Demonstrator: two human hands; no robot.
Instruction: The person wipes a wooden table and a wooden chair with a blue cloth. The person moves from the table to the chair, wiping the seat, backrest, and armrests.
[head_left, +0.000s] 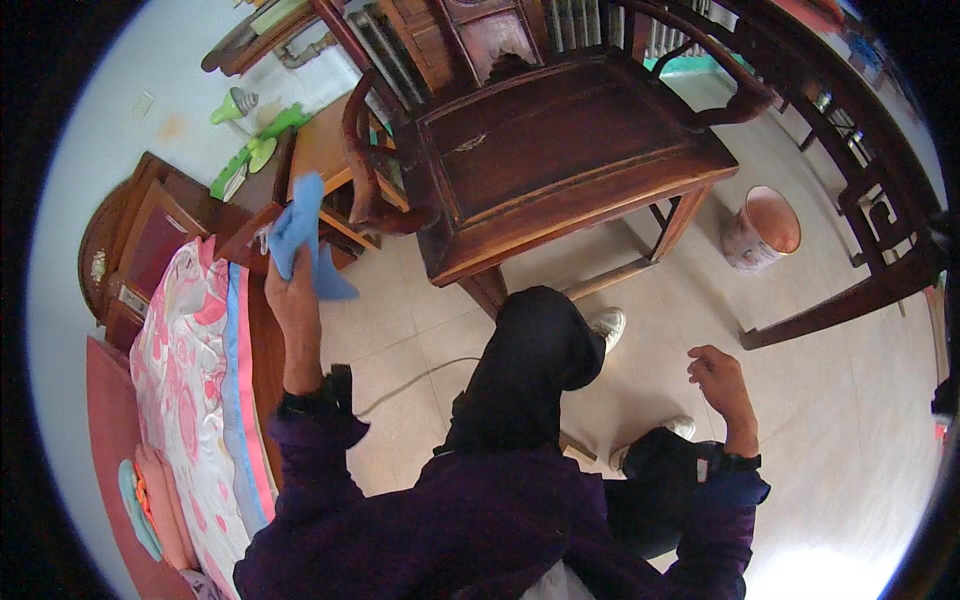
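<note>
My left hand (294, 304) is raised on the left and grips a blue cloth (300, 225), whose folds hang to both sides of the fingers. Behind it, close in the picture, is a small wooden cabinet (244, 236). Over the tiled floor on the right, my right hand (718, 381) hangs empty with its fingers loosely curled and apart. In front of my knees stands a dark wooden armchair (555, 142) with curved arms, a framed seat panel and a small pale mark on the seat. Neither hand touches it.
A bed with a pink floral cover (187, 375) runs along the left. A pink bucket (761, 229) stands right of the armchair, near a dark carved wooden frame (862, 277). A green desk lamp (261, 154) stands back left. A cable (420, 375) crosses the floor.
</note>
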